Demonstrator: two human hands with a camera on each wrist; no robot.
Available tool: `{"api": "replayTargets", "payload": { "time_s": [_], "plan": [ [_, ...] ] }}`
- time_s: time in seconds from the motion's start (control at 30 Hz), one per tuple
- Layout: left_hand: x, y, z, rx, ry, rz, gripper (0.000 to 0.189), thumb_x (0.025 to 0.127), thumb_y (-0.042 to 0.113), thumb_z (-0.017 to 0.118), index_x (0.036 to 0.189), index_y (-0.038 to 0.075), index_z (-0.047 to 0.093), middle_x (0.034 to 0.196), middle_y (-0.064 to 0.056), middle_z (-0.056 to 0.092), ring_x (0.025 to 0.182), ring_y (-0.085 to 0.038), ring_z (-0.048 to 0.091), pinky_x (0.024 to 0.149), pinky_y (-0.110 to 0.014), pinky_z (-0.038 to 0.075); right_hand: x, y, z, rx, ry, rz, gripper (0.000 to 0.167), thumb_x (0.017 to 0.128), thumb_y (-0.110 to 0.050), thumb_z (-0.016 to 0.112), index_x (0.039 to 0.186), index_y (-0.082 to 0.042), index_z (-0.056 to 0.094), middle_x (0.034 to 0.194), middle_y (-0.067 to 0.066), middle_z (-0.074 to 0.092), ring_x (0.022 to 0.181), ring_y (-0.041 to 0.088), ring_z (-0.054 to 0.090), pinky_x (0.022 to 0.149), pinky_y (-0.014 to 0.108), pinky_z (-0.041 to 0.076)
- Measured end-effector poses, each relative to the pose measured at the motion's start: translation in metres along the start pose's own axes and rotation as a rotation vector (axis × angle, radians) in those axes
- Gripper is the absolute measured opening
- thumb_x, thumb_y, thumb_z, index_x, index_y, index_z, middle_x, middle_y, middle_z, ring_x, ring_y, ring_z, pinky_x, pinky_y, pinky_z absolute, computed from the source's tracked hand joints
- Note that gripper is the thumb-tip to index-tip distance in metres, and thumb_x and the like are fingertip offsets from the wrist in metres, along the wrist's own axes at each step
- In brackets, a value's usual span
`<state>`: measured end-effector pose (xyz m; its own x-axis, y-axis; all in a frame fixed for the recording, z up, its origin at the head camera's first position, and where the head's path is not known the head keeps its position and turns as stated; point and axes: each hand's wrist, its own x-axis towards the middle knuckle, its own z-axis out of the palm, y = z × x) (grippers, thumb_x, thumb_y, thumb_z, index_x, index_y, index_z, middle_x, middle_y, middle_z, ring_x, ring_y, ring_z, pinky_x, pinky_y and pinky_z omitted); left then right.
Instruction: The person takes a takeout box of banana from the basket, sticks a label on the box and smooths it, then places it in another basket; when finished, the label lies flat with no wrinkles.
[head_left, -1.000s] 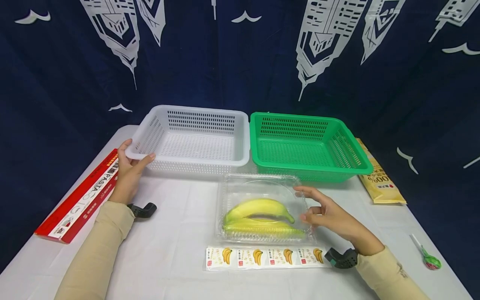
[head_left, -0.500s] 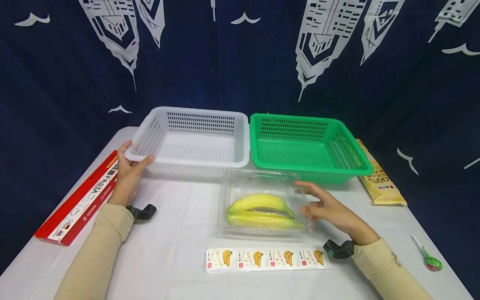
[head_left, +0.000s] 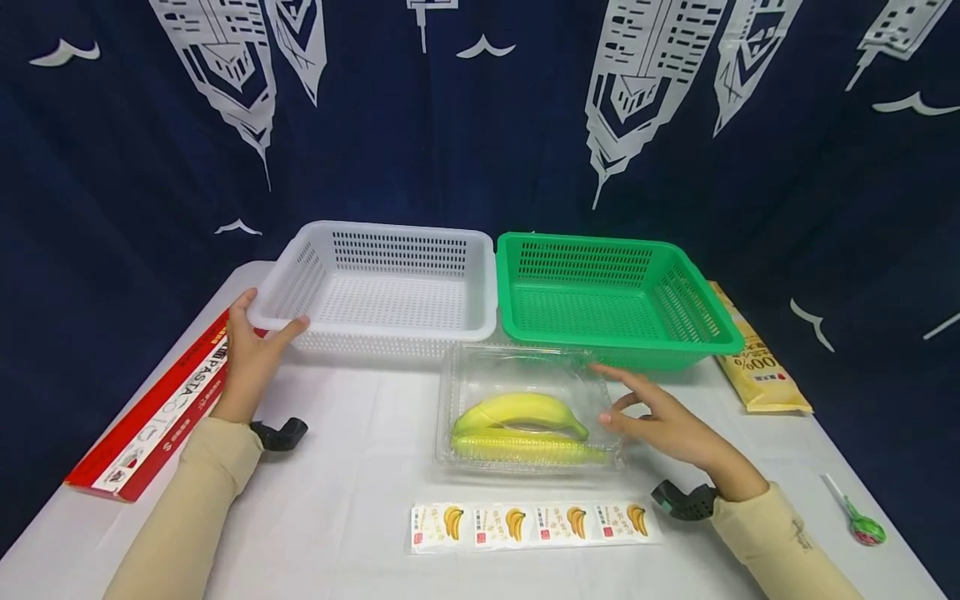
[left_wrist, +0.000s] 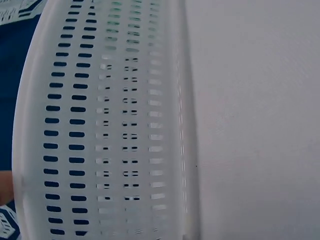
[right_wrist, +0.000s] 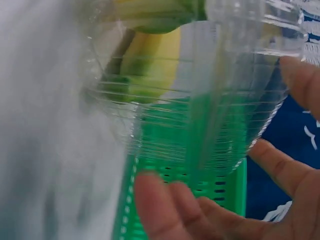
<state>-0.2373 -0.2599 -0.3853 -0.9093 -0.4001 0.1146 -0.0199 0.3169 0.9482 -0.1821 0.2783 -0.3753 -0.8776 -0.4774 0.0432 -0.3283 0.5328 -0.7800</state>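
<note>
White table [head_left: 337,500] | navy curtain [head_left: 450,142] | left fingers [head_left: 242,310] grip basket [head_left: 405,333] | right fingers [head_left: 630,382] spread, touching container [head_left: 525,367]

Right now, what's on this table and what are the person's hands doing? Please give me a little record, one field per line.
left hand: the left hand holds the near left corner of the white basket
right hand: the right hand is at the right end of the clear container; its grip is hard to judge
contents: a banana and another yellow item
beside white basket: green basket, on its right
left side: red pasta box
right side: yellow bag, lollipop
nearest front: banana sticker strip
</note>
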Motion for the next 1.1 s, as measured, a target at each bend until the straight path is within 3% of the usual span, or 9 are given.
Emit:
{"api": "replayTargets", "payload": {
  "time_s": [0.13,0.23,0.4,0.53,0.83,0.97,1.1],
  "plan": [
    [-0.015,0.008,-0.001,0.199,0.053,0.193,0.086,0.098,0.017,0.074,0.168,0.005,0.025,0.176,-0.025,0.013,0.162,-0.047,0.01,0.131,-0.061,0.005,-0.004,-0.013,0.002,-0.179,0.142,-0.099,0.058,0.105,-0.014,0.072,0.158,-0.005,0.051,0.16,0.023,0.045,0.135,0.047,0.054,0.101,0.057,0.055],
    [-0.03,0.016,-0.002,0.286,0.026,0.364,0.074,0.096,0.011,0.072,0.16,-0.003,0.039,0.175,-0.03,0.014,0.163,-0.05,0.0,0.128,-0.067,-0.005,-0.007,-0.021,0.009,-0.245,0.242,-0.199,0.048,0.101,-0.007,0.076,0.147,-0.004,0.064,0.156,0.02,0.053,0.136,0.045,0.056,0.105,0.041,0.054],
    [-0.059,0.031,0.0,0.376,-0.036,0.592,0.05,0.093,0.004,0.074,0.141,-0.005,0.063,0.166,-0.034,0.033,0.161,-0.055,0.01,0.126,-0.074,-0.001,-0.007,-0.03,0.024,-0.288,0.323,-0.366,0.042,0.093,0.004,0.079,0.133,-0.01,0.074,0.14,0.012,0.069,0.133,0.024,0.062,0.108,0.011,0.042],
    [-0.077,0.035,0.003,0.42,-0.104,0.68,0.045,0.09,0.004,0.08,0.134,-0.001,0.07,0.162,-0.032,0.043,0.157,-0.057,0.021,0.124,-0.077,0.008,-0.005,-0.035,0.035,-0.258,0.31,-0.461,0.045,0.09,0.009,0.079,0.13,-0.012,0.075,0.13,0.007,0.074,0.125,0.013,0.067,0.108,0.011,0.043],
    [-0.107,0.031,0.008,0.491,-0.373,0.678,0.045,0.095,0.017,0.084,0.138,0.009,0.071,0.152,-0.018,0.061,0.138,-0.046,0.058,0.111,-0.073,0.041,-0.003,-0.046,0.05,-0.165,0.222,-0.536,0.043,0.091,0.01,0.078,0.128,-0.014,0.075,0.124,0.003,0.076,0.113,0.014,0.072,0.094,0.025,0.059],
    [-0.114,0.028,0.011,0.503,-0.489,0.618,0.045,0.098,0.024,0.081,0.141,0.016,0.07,0.148,-0.009,0.066,0.134,-0.039,0.064,0.105,-0.067,0.052,-0.002,-0.052,0.058,-0.11,0.157,-0.541,0.04,0.092,0.01,0.077,0.127,-0.009,0.075,0.123,0.006,0.076,0.108,0.016,0.073,0.088,0.032,0.063],
    [-0.118,0.027,0.014,0.488,-0.621,0.532,0.044,0.1,0.034,0.079,0.142,0.021,0.069,0.144,0.0,0.069,0.131,-0.033,0.066,0.103,-0.061,0.055,0.0,-0.057,0.066,-0.06,0.096,-0.564,0.037,0.094,0.011,0.075,0.128,-0.005,0.074,0.122,0.009,0.076,0.106,0.019,0.074,0.088,0.034,0.064]
  ]
}}
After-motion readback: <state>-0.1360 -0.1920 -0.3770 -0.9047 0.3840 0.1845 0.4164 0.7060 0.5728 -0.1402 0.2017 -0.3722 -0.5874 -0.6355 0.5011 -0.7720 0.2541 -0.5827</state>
